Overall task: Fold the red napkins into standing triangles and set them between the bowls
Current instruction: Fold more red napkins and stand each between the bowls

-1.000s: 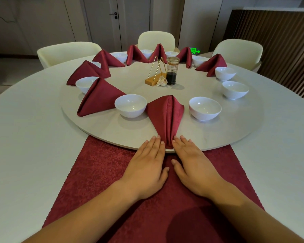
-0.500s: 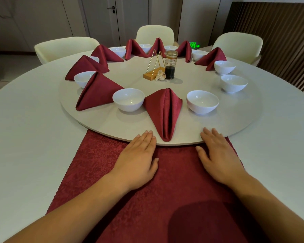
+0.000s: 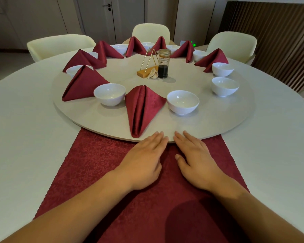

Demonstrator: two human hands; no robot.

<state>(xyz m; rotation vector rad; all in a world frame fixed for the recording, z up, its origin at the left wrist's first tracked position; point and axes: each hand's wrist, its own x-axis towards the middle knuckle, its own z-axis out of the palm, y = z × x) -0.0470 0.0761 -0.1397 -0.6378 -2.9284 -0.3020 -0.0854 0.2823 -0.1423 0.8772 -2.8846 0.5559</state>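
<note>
Folded napkins [image 3: 144, 109] stand between most bowls [image 3: 182, 102]; right-of-frame gaps unfilled; my left hand [image 3: 144, 160], right hand [image 3: 197, 160] flat, empty, on an unfolded napkin [image 3: 95, 172]

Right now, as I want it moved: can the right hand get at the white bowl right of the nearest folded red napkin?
Probably yes: the right hand lies flat at the edge of the round grey turntable, only bare surface between it and the white bowl.

Top of the frame: the far white bowls [image 3: 147, 44] sit half-hidden behind folded red napkins [image 3: 136, 48], and a green lit sign [image 3: 193, 44] there is too small to read. The flat red cloth [image 3: 98, 165] runs off the bottom edge, beneath both forearms [image 3: 88, 200].
</note>
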